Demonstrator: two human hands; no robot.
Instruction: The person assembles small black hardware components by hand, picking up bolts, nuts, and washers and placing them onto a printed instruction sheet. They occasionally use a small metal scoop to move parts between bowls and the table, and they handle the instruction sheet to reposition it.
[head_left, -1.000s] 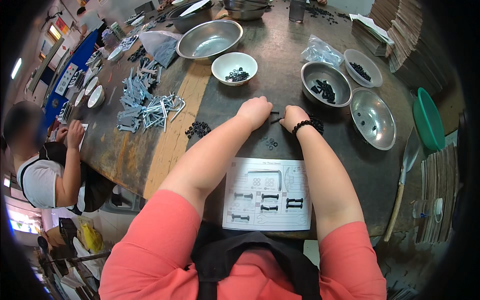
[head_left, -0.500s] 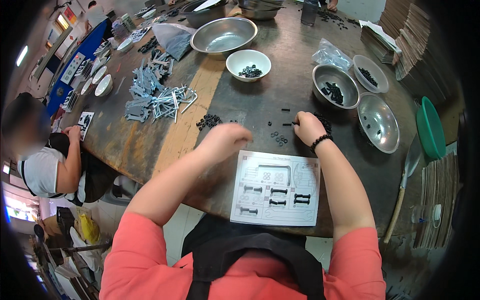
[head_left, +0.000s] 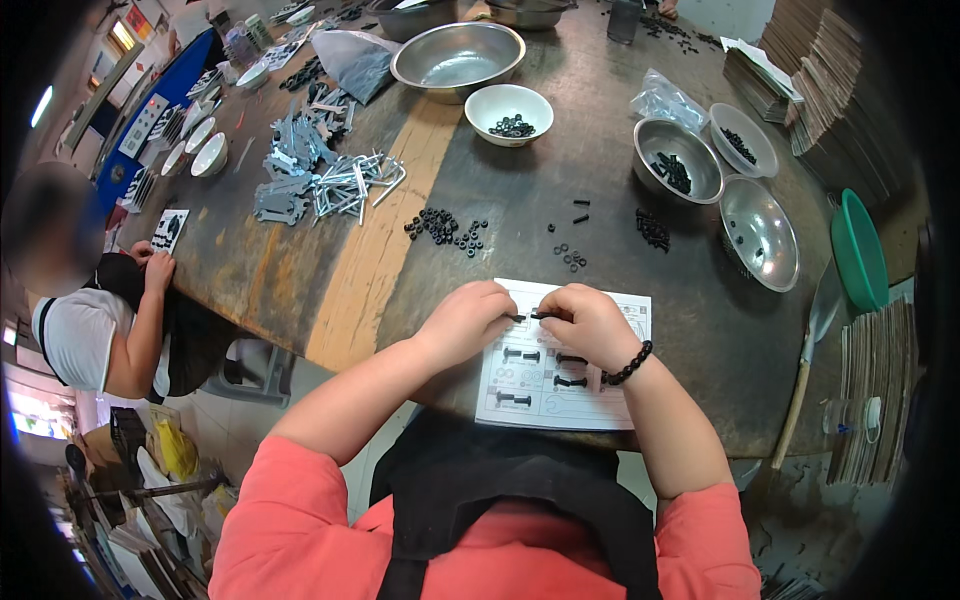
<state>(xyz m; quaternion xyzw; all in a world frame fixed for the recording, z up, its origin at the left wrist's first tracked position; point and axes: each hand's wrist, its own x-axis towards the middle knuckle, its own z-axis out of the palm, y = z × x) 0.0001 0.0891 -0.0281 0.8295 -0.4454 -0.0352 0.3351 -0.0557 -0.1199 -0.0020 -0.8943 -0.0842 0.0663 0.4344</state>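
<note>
Over the upper part of a printed white sheet (head_left: 545, 420), my two hands are close together. My left hand (head_left: 465, 325) is closed in a pinch on a short black piece (head_left: 518, 318). Facing it, my right hand (head_left: 592, 325), with a black bead bracelet, pinches a small black bolt-like piece (head_left: 543, 315). The two pieces point at each other; whether they touch is too small to tell. Black bolt shapes (head_left: 514, 398) show on the sheet, partly hidden by my right hand. Beyond lie black nuts (head_left: 433, 226), dark rings (head_left: 571, 257), two short black bolts (head_left: 581, 217) and a bolt pile (head_left: 652, 230).
Metal wrenches (head_left: 290, 160) and hex keys (head_left: 355, 185) are heaped at the left. A white bowl (head_left: 482, 105) holds black nuts; steel bowls (head_left: 645, 150) stand at the right. A long-handled knife (head_left: 800, 395) and green basin (head_left: 858, 250) edge the table. A person (head_left: 100, 330) sits left.
My right hand has come back from the loose black bolts to the sheet, bringing a black piece. My left hand has come down beside it, and both are now closed on small pieces.
</note>
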